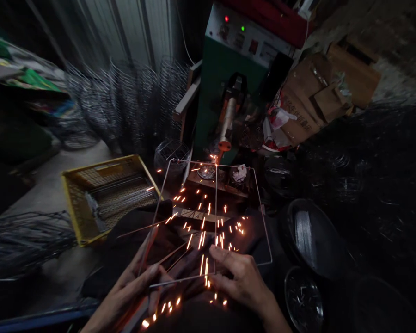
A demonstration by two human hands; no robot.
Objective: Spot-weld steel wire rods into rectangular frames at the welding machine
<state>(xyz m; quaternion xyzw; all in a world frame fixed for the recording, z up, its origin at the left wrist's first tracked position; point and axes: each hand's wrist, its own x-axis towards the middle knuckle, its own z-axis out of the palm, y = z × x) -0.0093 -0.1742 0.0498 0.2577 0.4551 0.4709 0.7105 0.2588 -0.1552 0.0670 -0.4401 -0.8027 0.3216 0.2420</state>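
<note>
- Wire frame [217, 194] stretches between 2 hands and the machine, its far side touching or just below the tip of the metal arm [228, 122]; the exact contact is hidden by glare.
- Left hand [135, 282] has its fingers curled on the frame's near left part; loose thin wires [173, 255] stick out beside it, and I cannot tell how many it grips.
- Right hand [241, 275] pinches the frame with thumb and forefinger at the near end of the middle wire [216, 217].
- Sparks [203, 236] spray from below the arm's tip toward the hands.
- Machine [211, 78] has a green body and a panel with 1 red light [226, 18] and 1 green light [242, 28].
- Ledge [225, 182] under the arm carries a small dish [207, 172] and a crumpled white piece [240, 173].
- Yellow crate [70, 208] on the left holds thin rods [121, 196]; wire stacks [135, 101] stand behind it.
- Cardboard [305, 97] leans right of the machine.
- Round tub [324, 236], dark, sits at the right, with a bundle of wires [304, 233] in it.
</note>
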